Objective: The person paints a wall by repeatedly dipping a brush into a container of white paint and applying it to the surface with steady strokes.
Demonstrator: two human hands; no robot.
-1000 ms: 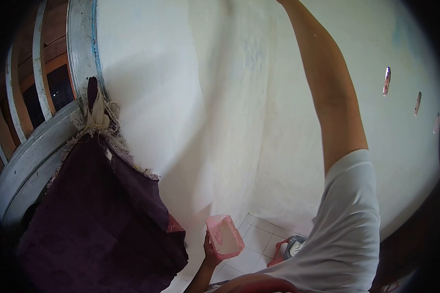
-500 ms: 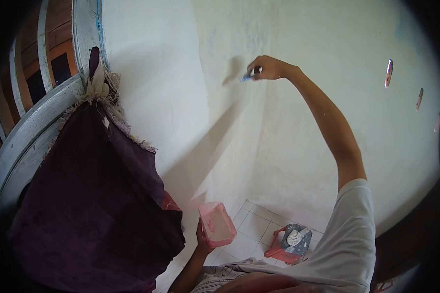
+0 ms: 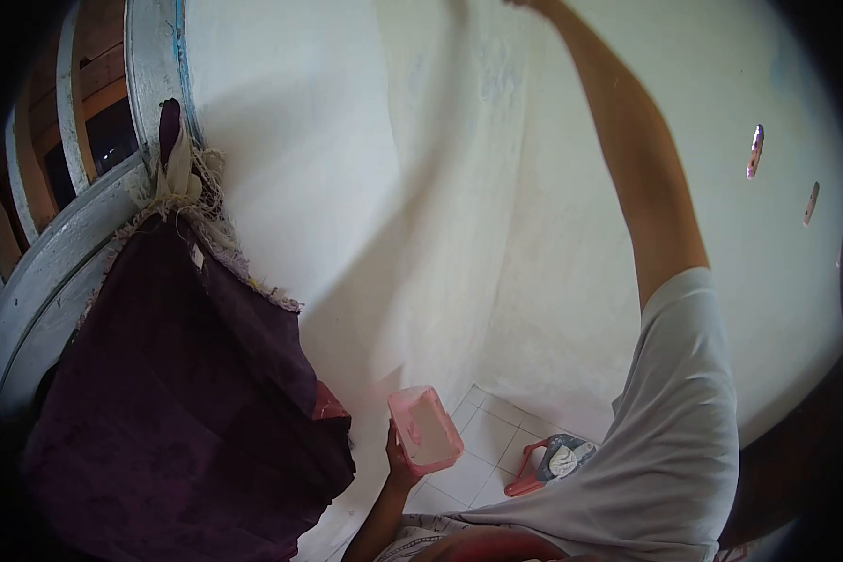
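Observation:
My left hand (image 3: 399,461) is closed on the side of a pink plastic tub (image 3: 454,433), low in the middle of the view. Inside the tub is a pale, whitish liquid that looks like paint. My right arm stretches high along the corner of the walls. Only a small part of my right hand (image 3: 526,3) shows at the top edge; its fingers and anything in them are cut off. The wall (image 3: 440,206) near it has a brighter white area on the left and a duller, patchy strip by the corner.
A dark purple cloth (image 3: 187,393) hangs at the left, tied to a grey-painted frame (image 3: 75,239) with bars. On the tiled floor (image 3: 487,436) stands a red and grey stool-like object (image 3: 526,476) with a crumpled white thing (image 3: 562,461) on it.
My right hand, earlier in view with a small blue-and-white tool, has risen to the top edge. Its shadow moved up too. The tub shifted slightly right in view.

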